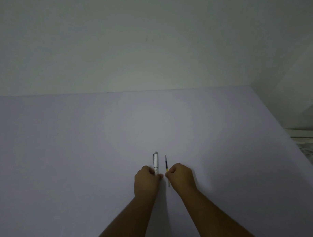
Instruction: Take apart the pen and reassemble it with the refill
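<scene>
A white pen body (156, 162) with a grey top and clip points away from me over the pale table (82, 156). My left hand (146, 180) is closed around its near end. Just to the right lies a thin refill (166, 165), dark in the upper part, yellow in the middle and clear below. My right hand (182, 176) pinches the refill near its middle, and the clear end sticks out under the hand. The pen body and the refill run side by side, a small gap apart. The pen's near tip is hidden in my left hand.
The table meets a plain wall (149, 47) at the back and another wall at the right. Past the table's right edge sits white equipment with dark spots (311, 155).
</scene>
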The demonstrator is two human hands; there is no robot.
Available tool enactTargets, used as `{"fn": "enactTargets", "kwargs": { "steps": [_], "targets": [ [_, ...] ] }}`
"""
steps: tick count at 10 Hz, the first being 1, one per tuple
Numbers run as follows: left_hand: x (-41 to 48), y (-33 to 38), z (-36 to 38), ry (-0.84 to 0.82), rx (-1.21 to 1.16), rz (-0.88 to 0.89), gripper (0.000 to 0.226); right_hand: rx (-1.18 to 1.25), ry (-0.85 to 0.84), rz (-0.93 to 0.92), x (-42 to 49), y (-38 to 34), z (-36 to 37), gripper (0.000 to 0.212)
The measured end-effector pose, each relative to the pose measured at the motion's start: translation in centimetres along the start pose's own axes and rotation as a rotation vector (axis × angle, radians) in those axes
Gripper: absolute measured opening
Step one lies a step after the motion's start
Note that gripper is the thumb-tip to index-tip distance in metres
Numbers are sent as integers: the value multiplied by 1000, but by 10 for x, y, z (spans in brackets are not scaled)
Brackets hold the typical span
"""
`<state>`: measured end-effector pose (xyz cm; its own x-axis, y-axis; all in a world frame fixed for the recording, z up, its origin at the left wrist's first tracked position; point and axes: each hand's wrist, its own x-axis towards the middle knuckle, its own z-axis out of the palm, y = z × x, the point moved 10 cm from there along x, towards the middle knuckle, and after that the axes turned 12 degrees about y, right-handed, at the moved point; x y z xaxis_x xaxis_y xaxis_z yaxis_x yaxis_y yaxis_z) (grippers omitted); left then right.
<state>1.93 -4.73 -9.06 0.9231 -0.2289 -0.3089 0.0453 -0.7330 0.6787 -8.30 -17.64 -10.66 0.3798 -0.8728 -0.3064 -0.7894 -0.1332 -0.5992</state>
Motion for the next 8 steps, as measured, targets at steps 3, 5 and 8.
{"fn": "enactTargets", "kwargs": {
  "steps": [3, 5, 8],
  "targets": [
    [0, -1, -3, 15, 4, -5, 24, -4, 14, 6, -3, 0, -1, 19],
    [3, -3, -4, 10, 43, 5, 27, 20, 10, 3, -3, 3, 0, 11],
    [-6, 6, -12, -21, 39, 11, 34, 43, 40, 5, -6, 3, -3, 22]
  ]
}}
